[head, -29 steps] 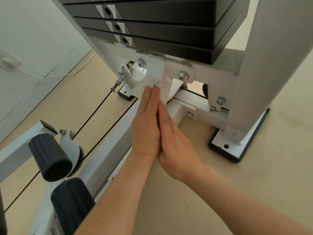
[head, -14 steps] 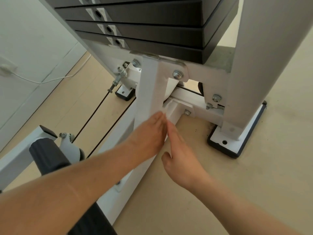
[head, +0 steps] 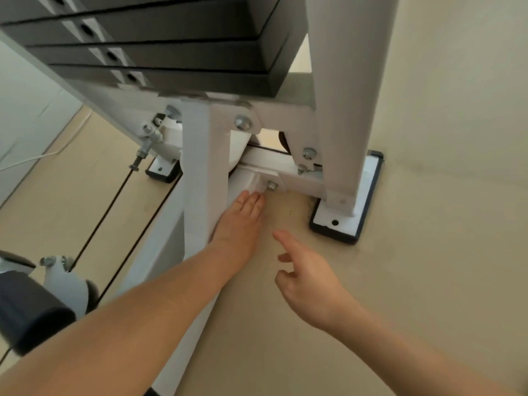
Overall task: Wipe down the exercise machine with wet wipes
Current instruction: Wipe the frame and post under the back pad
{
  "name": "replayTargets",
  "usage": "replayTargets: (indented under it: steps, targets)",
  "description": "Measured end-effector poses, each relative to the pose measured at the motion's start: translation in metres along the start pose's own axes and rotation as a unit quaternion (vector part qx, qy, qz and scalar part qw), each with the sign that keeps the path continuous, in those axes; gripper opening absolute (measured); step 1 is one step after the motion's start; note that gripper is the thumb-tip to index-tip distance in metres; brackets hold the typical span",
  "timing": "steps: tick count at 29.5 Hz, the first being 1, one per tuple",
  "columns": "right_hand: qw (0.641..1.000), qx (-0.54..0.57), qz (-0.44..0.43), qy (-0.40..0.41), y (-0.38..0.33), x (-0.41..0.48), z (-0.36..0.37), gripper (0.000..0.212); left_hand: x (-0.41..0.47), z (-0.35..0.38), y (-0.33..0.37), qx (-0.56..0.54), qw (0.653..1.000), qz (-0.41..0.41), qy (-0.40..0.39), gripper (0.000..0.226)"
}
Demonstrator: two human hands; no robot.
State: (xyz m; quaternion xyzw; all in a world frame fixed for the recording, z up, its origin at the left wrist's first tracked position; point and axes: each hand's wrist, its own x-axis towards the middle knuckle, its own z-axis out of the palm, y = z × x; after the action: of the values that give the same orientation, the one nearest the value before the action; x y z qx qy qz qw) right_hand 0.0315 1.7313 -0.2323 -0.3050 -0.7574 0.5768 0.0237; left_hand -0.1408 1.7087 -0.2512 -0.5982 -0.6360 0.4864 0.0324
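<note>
fingers (head: 251, 202) of your left hand (head: 238, 224) are straight and together, tips pressed on the white bracket (head: 254, 178) low on the machine (head: 337, 124), just beside a bolt (head: 271, 185). can't tell a wipe from the white metal under them. palm lies along the slanted post (head: 203, 167). your right hand (head: 308, 281) hovers over the floor (head: 428, 252), clear of the frame, index out, other fingers loosely curled, holding nothing. weight stack (head: 171, 52) is above.

Soft, even, fairly bright light is spread across the frame, and no glare is seen. A faint shadow is cast beneath the exercise machine (head: 205, 167) at centre. Mild blur is present throughout, and straight lines are bowed toward the edges.
</note>
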Motion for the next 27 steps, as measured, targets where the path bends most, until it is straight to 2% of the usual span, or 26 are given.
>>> replayTargets:
  steps: [6, 9, 11, 12, 14, 16, 18, 20, 22, 27]
  targets:
    - [0.999, -0.006, 0.023, -0.021, 0.007, -0.026, 0.01, 0.063, 0.004, 0.005, 0.004, 0.078, 0.996, 0.005, -0.034, 0.065]
    - [0.999, 0.004, 0.046, -0.018, 0.013, -0.024, 0.006, 0.059, -0.004, 0.018, 0.007, 0.098, 0.992, 0.057, -0.051, 0.067]
    - [0.991, 0.086, 0.101, -0.013, 0.016, -0.019, 0.002, 0.054, -0.033, 0.032, 0.014, 0.109, 0.982, 0.123, -0.093, 0.066]
    - [0.976, 0.163, 0.143, -0.014, 0.015, -0.019, 0.001, 0.051, -0.052, 0.038, 0.019, 0.113, 0.974, 0.155, -0.119, 0.065]
    - [0.923, 0.318, 0.214, -0.024, 0.01, -0.017, 0.003, 0.044, -0.088, 0.046, 0.022, 0.103, 0.96, 0.208, -0.159, 0.062]
    - [0.886, 0.393, 0.246, -0.025, 0.006, -0.014, 0.004, 0.036, -0.111, 0.05, 0.018, 0.068, 0.954, 0.247, -0.156, 0.057]
    - [0.867, 0.423, 0.262, -0.021, 0.004, -0.011, 0.001, 0.03, -0.118, 0.051, 0.009, 0.023, 0.955, 0.263, -0.131, 0.047]
    - [0.869, 0.419, 0.261, -0.023, 0.002, -0.009, -0.007, 0.028, -0.113, 0.049, -0.001, -0.008, 0.963, 0.255, -0.091, 0.042]
    - [0.893, 0.377, 0.246, -0.036, 0.0, -0.007, -0.02, 0.028, -0.097, 0.042, -0.009, -0.019, 0.97, 0.232, -0.063, 0.045]
    - [0.949, 0.233, 0.207, -0.055, -0.003, -0.01, -0.056, 0.026, -0.055, 0.018, -0.014, 0.042, 0.986, 0.159, -0.022, 0.049]
